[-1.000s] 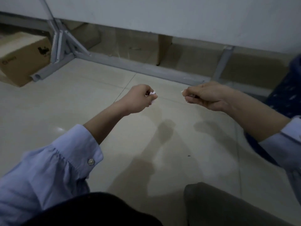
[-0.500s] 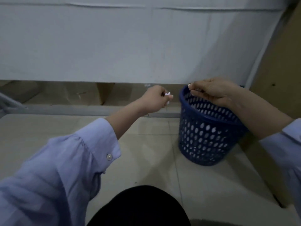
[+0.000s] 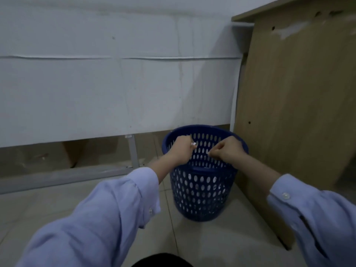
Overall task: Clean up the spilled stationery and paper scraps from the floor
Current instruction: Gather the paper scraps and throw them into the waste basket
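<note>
A blue perforated waste basket [image 3: 200, 191] stands on the tiled floor beside a wooden desk panel. My left hand [image 3: 182, 150] is curled into a fist over the basket's opening, and a small white paper scrap [image 3: 193, 144] sticks out of its fingers. My right hand [image 3: 226, 151] is also curled over the opening, pinching a tiny white scrap [image 3: 209, 152] at its fingertips. Both hands sit close together above the rim. What lies inside the basket is mostly hidden.
A tall wooden desk side panel [image 3: 292, 105] rises right of the basket. A white board [image 3: 115, 89] spans the back, with a grey metal frame bar [image 3: 63, 176] and cardboard boxes [image 3: 38, 157] below it. Pale floor tiles [image 3: 212, 243] lie in front.
The view swung right from the bare floor to the basket. Both hands, still gripping their scraps, moved in over the basket's opening and came closer together.
</note>
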Demonstrator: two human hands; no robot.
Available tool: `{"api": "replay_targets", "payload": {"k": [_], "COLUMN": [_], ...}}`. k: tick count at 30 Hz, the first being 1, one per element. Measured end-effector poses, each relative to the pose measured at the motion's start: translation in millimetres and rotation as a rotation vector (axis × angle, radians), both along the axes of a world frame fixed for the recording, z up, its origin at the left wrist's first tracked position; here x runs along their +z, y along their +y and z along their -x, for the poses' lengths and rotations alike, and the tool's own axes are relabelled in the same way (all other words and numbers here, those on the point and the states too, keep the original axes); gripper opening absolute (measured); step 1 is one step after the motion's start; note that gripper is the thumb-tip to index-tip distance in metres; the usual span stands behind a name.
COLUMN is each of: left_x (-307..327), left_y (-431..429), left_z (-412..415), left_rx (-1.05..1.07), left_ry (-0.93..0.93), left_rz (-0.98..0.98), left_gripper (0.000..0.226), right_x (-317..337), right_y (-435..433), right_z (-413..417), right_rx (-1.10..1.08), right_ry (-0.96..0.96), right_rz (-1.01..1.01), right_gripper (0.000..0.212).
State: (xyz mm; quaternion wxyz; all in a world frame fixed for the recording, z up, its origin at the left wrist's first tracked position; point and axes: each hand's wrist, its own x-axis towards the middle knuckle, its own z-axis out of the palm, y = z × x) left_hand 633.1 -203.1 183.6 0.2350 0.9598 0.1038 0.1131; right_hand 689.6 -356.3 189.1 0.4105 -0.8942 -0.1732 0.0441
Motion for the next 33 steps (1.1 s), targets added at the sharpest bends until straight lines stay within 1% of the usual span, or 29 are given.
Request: {"api": "replay_targets", "payload": {"k": [2,4,6,8,9,11,13,17,19,21,23,27,29,33], "left_x": [-7,-14,-18,-21,-23,-27,-30,-36,-36,-34,-33,-34,-35,-38], "left_y": [0,1,0,2,2,3,2,1,1,0,-2,-3,-2,-1], "left_z": [-6,-7,-9,-11,-12,-13,-14,-15,-15,-14,-14,-17,-18,-15], "left_rx": [0.001,0.002,-0.003,-0.016,-0.028,-0.046,-0.049,-0.021,-0.021,-0.02,-0.005,0.01,-0.003,-0.014], "left_ry": [-0.002,0.03,0.088,0.092,0.079,0.076,0.072,-0.011,-0.036,-0.033,-0.023,0.021,0.024,0.014], "left_rz": [-0.006,-0.034,-0.068,-0.057,-0.057,-0.077,-0.115,-0.136,-0.147,-0.165,-0.166,-0.123,-0.106,-0.088], "left_gripper": [0.04,0.031,0.017,0.009,0.009,0.028,0.035,0.032,0.023,0.014,0.009,0.007,0.008,0.017], "right_x": [-11,-20,-27,-31,-32,-38,-41,-42,-43,-43,-44,-44,-44,-46], "right_y": [2,2,2,2,3,4,5,5,5,5,5,5,7,7], "right_z": [-2,-3,-5,-8,-9,-11,-11,-12,-14,-15,-15,-15,-15,-15], "right_rx": [0.044,0.081,0.098,0.114,0.123,0.136,0.141,0.127,0.095,0.079,0.08,0.073,0.077,0.078], "right_ry": [-0.134,-0.192,-0.221,-0.249,-0.268,-0.292,-0.3,-0.389,-0.42,-0.383,-0.343,-0.285,-0.3,-0.344], "right_rz": [0.105,0.161,0.161,0.145,0.158,0.204,0.236,0.241,0.232,0.218,0.204,0.183,0.204,0.246], "right_gripper": [0.01,0.011,0.012,0.012,0.014,0.018,0.021,0.023,0.028,0.03,0.029,0.021,0.013,0.012]}}
